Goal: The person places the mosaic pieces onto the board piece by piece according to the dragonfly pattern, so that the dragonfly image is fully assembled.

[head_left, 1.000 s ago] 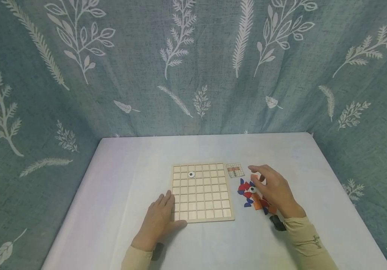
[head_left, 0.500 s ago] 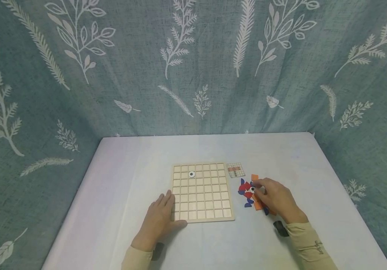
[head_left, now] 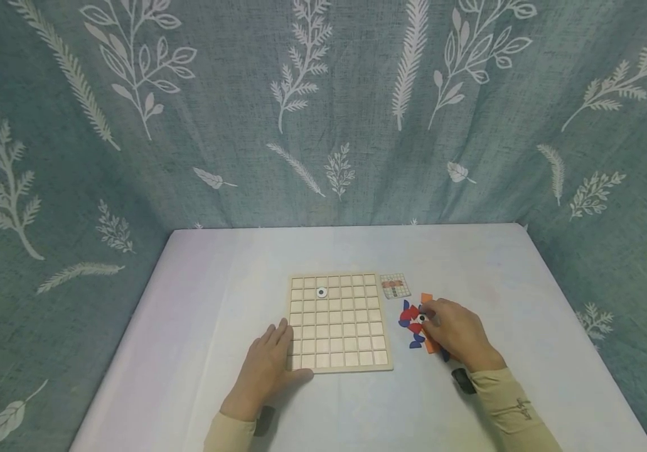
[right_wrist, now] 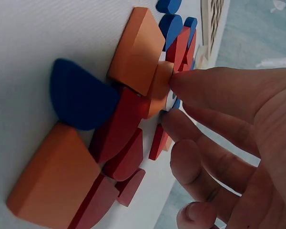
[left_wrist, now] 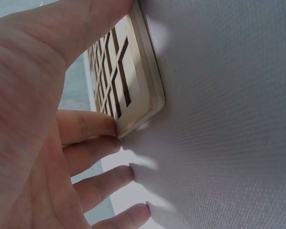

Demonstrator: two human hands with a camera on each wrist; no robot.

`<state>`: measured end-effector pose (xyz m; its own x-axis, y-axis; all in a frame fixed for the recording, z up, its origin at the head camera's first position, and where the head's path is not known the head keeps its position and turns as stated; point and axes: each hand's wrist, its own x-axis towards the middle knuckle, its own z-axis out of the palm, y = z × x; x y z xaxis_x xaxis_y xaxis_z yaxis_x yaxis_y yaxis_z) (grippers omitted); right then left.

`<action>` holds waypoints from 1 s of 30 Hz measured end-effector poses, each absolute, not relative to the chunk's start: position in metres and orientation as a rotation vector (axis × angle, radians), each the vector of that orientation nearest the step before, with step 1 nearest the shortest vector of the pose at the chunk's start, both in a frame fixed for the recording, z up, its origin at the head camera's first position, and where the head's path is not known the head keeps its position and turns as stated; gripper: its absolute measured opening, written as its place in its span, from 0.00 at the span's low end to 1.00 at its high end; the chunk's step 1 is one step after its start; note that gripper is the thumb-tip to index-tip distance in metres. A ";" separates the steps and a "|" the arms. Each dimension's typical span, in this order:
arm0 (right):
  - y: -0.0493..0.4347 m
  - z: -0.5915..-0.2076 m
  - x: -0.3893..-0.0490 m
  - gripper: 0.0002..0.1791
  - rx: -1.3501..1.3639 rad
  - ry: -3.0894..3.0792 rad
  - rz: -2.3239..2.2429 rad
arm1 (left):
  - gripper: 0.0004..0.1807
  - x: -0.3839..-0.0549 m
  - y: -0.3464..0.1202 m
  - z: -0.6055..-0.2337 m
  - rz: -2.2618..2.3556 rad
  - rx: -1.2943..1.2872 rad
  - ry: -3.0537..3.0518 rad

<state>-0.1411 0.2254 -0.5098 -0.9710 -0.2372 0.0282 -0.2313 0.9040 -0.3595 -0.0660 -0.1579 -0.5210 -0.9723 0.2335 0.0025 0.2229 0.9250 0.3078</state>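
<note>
My left hand rests at the near-left corner of a wooden grid board. In the left wrist view its thumb lies over the board's edge and the fingers reach out fairly straight, some touching the side. A white eye disc with a dark centre sits in a cell of the upper rows. To the right, my right hand is over a pile of coloured wooden pieces. Thumb and index finger pinch another white eye disc, mostly hidden behind them.
Orange blocks, red pieces and blue half-rounds lie loosely around the right hand. A small pattern card lies beside the board's upper right corner. Patterned green-blue cloth stands around the white table.
My right hand has come down from above the pile, and its thumb and index finger have closed around the eye disc. The left hand and the board stay in place.
</note>
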 end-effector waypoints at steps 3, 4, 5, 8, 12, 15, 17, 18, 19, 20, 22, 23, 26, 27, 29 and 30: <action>0.225 -0.509 -0.142 0.14 -0.375 3.057 -0.552 | 0.56 -0.066 -0.158 -0.521 0.484 0.370 3.053; 0.225 -0.509 -0.143 0.14 -0.374 3.059 -0.546 | 0.56 -0.066 -0.158 -0.521 0.483 0.371 3.055; 0.225 -0.509 -0.143 0.14 -0.368 3.060 -0.539 | 0.56 -0.065 -0.158 -0.521 0.479 0.373 3.056; 0.225 -0.509 -0.145 0.14 -0.347 3.058 -0.525 | 0.56 -0.065 -0.157 -0.520 0.473 0.370 3.053; 0.226 -0.508 -0.147 0.15 -0.305 3.053 -0.516 | 0.57 -0.066 -0.157 -0.520 0.470 0.363 3.049; 0.225 -0.508 -0.148 0.15 -0.272 3.049 -0.515 | 0.57 -0.066 -0.157 -0.520 0.462 0.359 3.051; 0.223 -0.507 -0.149 0.16 -0.256 3.048 -0.510 | 0.57 -0.066 -0.157 -0.520 0.458 0.358 3.053; 0.222 -0.507 -0.149 0.16 -0.248 3.046 -0.509 | 0.57 -0.066 -0.157 -0.520 0.460 0.358 3.055; 0.221 -0.507 -0.150 0.16 -0.242 3.048 -0.504 | 0.57 -0.066 -0.157 -0.520 0.461 0.360 3.056; 0.220 -0.507 -0.150 0.16 -0.236 3.050 -0.498 | 0.57 -0.066 -0.157 -0.520 0.463 0.361 3.057; 0.219 -0.506 -0.151 0.15 -0.223 3.052 -0.498 | 0.56 -0.066 -0.157 -0.520 0.472 0.363 3.059; 0.218 -0.507 -0.151 0.15 -0.217 3.051 -0.502 | 0.56 -0.066 -0.157 -0.520 0.477 0.364 3.059; 0.217 -0.507 -0.151 0.14 -0.205 3.061 -0.510 | 0.56 -0.066 -0.157 -0.520 0.486 0.361 3.054; 0.216 -0.508 -0.151 0.14 -0.203 3.062 -0.515 | 0.56 -0.066 -0.158 -0.521 0.491 0.360 3.052; 0.216 -0.508 -0.150 0.14 -0.202 3.065 -0.519 | 0.56 -0.065 -0.158 -0.521 0.496 0.353 3.050; 0.215 -0.508 -0.150 0.14 -0.201 3.070 -0.520 | 0.57 -0.065 -0.158 -0.521 0.497 0.351 3.049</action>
<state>-0.1498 0.2154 -0.5080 -0.9914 -0.1306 0.0002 -0.1234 0.9362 -0.3290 -0.0654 -0.1576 -0.5209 -0.9741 0.2262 0.0045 0.2159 0.9235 0.3171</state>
